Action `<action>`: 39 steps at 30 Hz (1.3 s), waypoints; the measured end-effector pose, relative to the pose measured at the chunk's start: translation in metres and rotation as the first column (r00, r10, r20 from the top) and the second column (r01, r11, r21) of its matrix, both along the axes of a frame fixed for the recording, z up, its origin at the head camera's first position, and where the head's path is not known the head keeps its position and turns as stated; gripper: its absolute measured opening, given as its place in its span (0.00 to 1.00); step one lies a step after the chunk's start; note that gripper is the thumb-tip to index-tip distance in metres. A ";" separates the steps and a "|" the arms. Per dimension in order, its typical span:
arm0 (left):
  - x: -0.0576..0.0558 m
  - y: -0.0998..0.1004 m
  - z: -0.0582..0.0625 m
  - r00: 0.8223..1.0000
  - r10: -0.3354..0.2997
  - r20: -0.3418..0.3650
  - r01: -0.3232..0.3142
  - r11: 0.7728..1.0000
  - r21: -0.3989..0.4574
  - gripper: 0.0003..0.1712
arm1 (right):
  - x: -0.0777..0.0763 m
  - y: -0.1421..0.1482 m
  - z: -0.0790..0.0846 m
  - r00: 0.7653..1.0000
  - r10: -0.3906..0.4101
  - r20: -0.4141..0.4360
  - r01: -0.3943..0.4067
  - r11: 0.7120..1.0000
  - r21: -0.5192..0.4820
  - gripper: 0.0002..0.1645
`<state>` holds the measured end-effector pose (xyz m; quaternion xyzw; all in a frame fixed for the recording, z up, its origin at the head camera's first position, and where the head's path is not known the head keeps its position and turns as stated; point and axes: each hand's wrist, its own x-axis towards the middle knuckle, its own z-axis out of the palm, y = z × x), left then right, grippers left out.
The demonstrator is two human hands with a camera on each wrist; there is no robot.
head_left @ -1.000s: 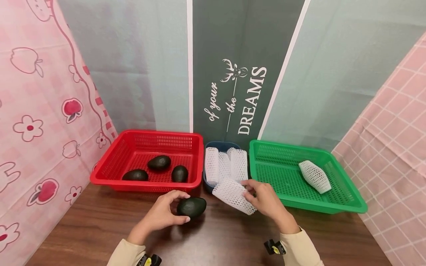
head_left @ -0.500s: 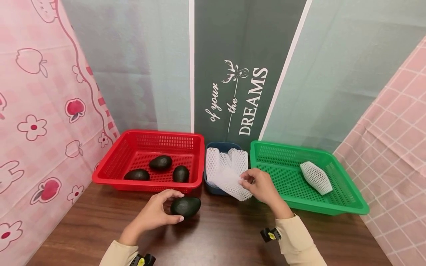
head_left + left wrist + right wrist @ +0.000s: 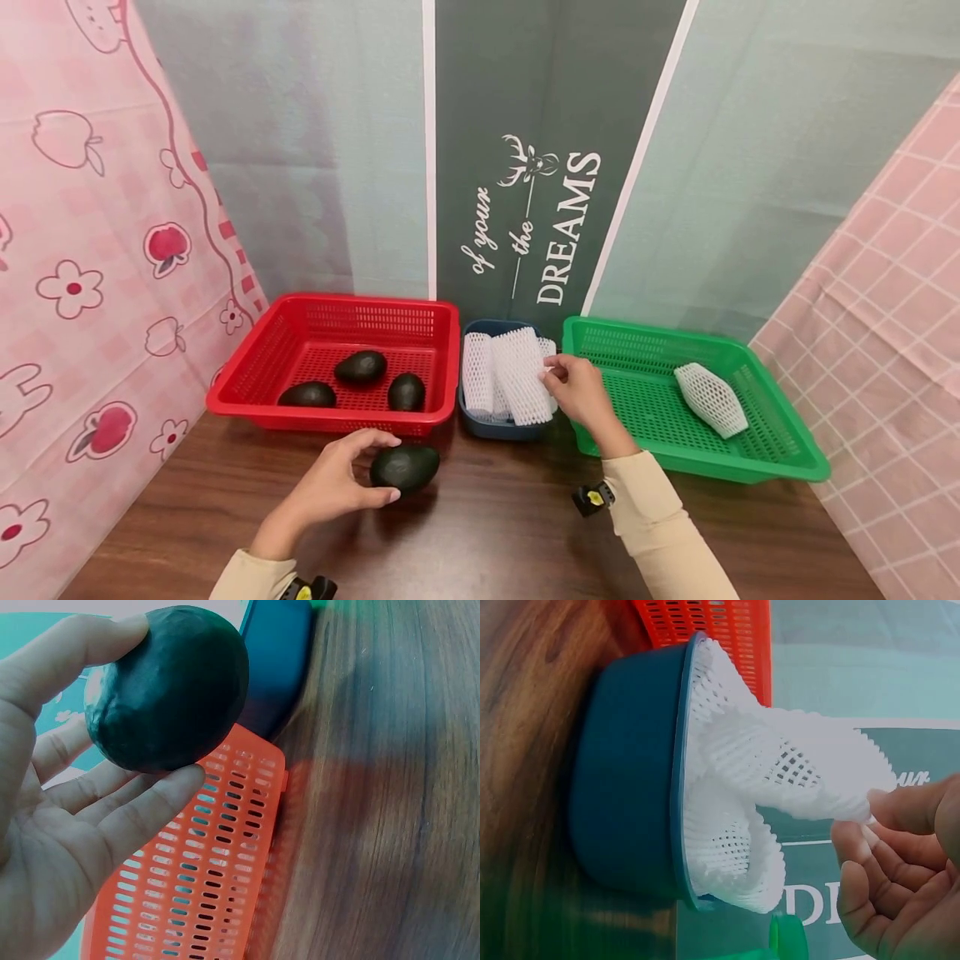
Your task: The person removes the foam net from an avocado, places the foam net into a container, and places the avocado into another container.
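Observation:
My left hand (image 3: 337, 479) grips a dark green avocado (image 3: 405, 468) between thumb and fingers, above the table in front of the red basket. In the left wrist view the avocado (image 3: 176, 690) rests against the thumb and fingertips. My right hand (image 3: 581, 392) pinches the edge of a white foam net sleeve (image 3: 519, 375) over the blue bin (image 3: 502, 429). The right wrist view shows thumb and fingertips at one edge of that net sleeve (image 3: 810, 761), which extends out above the bin's rim. Several other foam net sleeves (image 3: 477, 375) lie in the bin.
At the left stands a red basket (image 3: 337, 421) with 3 avocados (image 3: 360, 367) inside. A green basket (image 3: 720, 462) on the right holds one item in a white foam net (image 3: 711, 400). The blue bin sits between both baskets on the wooden table (image 3: 480, 533).
My right hand has carried the net sleeve back and up, from the bin's front edge to over the bin, turning it more lengthwise. My left hand has shifted slightly left with the avocado.

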<state>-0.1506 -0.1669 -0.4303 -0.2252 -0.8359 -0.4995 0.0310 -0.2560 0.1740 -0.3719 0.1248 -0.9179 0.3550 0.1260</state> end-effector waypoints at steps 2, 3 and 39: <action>0.000 -0.002 0.001 1.000 0.010 0.002 -0.010 1.000 -0.003 0.30 | -0.005 -0.003 0.001 1.000 -0.005 0.026 0.006 1.000 -0.017 0.14; 0.000 -0.003 0.002 1.000 0.014 0.002 -0.014 1.000 -0.002 0.30 | -0.007 -0.005 0.002 0.999 -0.006 0.036 0.007 1.000 -0.026 0.15; 0.008 -0.026 0.011 0.994 0.104 -0.022 -0.103 0.994 0.021 0.31 | -0.002 -0.018 0.015 0.994 0.015 0.110 -0.041 0.969 0.243 0.24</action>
